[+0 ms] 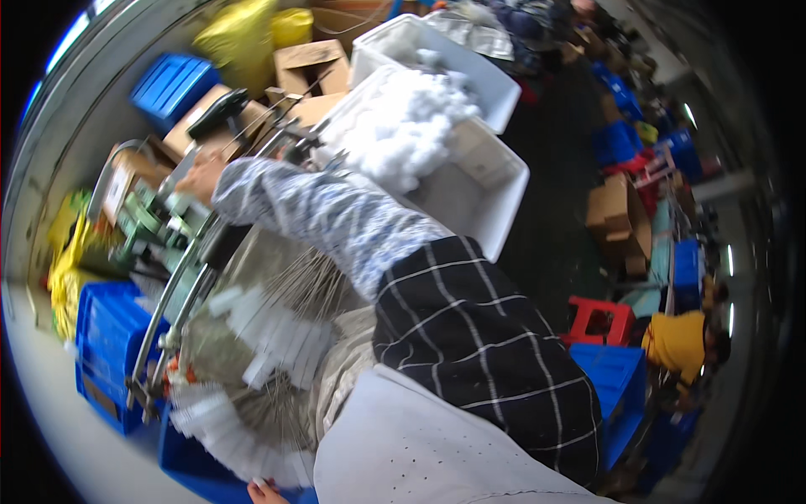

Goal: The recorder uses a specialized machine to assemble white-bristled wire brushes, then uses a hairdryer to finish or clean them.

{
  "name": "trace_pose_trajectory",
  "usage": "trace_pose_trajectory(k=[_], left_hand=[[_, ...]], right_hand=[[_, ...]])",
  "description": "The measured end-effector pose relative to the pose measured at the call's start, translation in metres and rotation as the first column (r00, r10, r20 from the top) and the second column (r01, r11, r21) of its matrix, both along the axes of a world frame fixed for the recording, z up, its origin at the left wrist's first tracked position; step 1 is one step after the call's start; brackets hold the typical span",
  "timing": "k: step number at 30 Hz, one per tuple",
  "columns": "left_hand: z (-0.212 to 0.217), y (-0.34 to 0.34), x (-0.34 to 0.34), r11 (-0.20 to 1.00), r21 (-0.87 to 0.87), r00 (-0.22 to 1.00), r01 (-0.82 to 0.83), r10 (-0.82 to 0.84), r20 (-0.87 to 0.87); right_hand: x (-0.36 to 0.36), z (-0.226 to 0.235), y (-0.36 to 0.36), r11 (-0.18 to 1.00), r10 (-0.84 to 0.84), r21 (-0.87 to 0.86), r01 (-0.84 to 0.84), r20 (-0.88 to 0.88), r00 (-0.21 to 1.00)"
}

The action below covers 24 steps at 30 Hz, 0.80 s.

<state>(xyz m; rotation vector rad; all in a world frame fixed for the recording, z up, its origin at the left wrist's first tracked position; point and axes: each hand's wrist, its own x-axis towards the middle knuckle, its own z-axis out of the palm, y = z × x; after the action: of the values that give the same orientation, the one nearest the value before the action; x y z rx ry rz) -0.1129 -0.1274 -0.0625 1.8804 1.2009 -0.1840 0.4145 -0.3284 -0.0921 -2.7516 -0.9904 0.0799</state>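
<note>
My right hand (201, 174) reaches far to the upper left, over a green machine (147, 220) with metal rails. The hand is blurred, and I cannot make out its grip. Just beyond it is a black handle-like part (218, 113). At the bottom edge only the fingertips of my left hand (265, 493) show, close together beside a fan of thin wires with white translucent strips at their ends (239, 433). Whatever they hold is too small to tell. A second fan of wires with white strips (281, 332) lies above it on a grey-beige cloth-like surface (218, 336).
White bins (495, 189) with fluffy white pieces (407, 126) stand beyond my right arm. Blue crates (105, 336), cardboard boxes (315, 67) and yellow bags (238, 38) crowd the left and back. At right are a red stool (600, 321) and a person in yellow (676, 346).
</note>
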Motion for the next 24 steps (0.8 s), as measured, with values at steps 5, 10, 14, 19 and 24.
trace_pose_trajectory(k=[5, 10, 14, 19, 24], left_hand=[[-0.053, 0.051, -0.021, 0.949, 0.274, 0.987, 0.154, -0.16, 0.0], [-0.048, 0.057, 0.023, 0.894, 0.428, 0.909, 0.134, -0.283, 0.307], [-0.023, 0.047, 0.044, 0.836, 0.549, 0.824, -0.002, -0.309, 0.474], [0.03, 0.024, 0.029, 0.733, 0.627, 0.841, -0.263, -0.144, 0.522], [0.032, 0.051, 0.035, 0.857, 0.375, 0.64, -0.353, -0.071, 0.765]], right_hand=[[0.002, 0.024, -0.023, 0.999, 0.037, -0.023, -0.037, -0.041, 0.998], [-0.001, 0.02, -0.052, 0.993, -0.09, 0.083, 0.078, 0.147, 0.985], [-0.019, 0.03, -0.048, 0.968, -0.251, -0.003, 0.251, 0.057, 0.966], [-0.016, 0.011, -0.051, 0.955, -0.236, 0.189, 0.228, 0.024, 0.971], [-0.026, 0.012, -0.043, 0.949, -0.223, 0.233, 0.211, 0.028, 0.974]])
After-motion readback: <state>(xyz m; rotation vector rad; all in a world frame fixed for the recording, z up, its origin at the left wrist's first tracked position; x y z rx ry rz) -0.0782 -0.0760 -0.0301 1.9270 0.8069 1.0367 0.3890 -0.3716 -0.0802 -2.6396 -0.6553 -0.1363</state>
